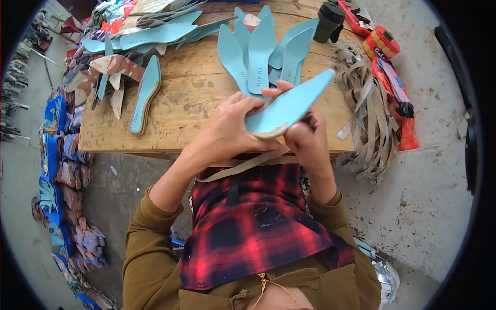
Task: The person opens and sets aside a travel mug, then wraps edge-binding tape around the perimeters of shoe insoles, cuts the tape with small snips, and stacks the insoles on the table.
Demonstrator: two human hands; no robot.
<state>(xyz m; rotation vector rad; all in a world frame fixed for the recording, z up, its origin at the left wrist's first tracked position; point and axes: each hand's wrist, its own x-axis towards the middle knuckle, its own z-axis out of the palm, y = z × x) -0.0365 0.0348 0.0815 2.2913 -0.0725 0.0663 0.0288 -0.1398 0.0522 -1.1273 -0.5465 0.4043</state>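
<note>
A blue insole point(294, 106) rests in a person's hands just above the near edge of a wooden surface point(191, 85), its pointed toe angled to the far right and its rounded heel to the near left. The left hand point(227, 124) has its grip closed around the insole's left side. The right hand point(309, 135) curls its fingers at the near right edge; whether its grip pinches anything cannot be told from this angle. A tan strip point(235, 169) trails below the heel, sagging leftward across the front of a red and black plaid apron point(253, 222).

Beyond the hands, a fan of blue insoles point(262, 49) lies on the surface, toes pointing to the far side. To the left sits a small stack of insoles point(145, 98), near a heaped pile of insoles point(155, 37) at the far left. A dark cup point(329, 20) stands at the far right, and a thick bundle of tan strips point(361, 103) hangs over the right edge, beside a red and yellow container point(381, 44). Blue trays point(47, 192) line the left side.
</note>
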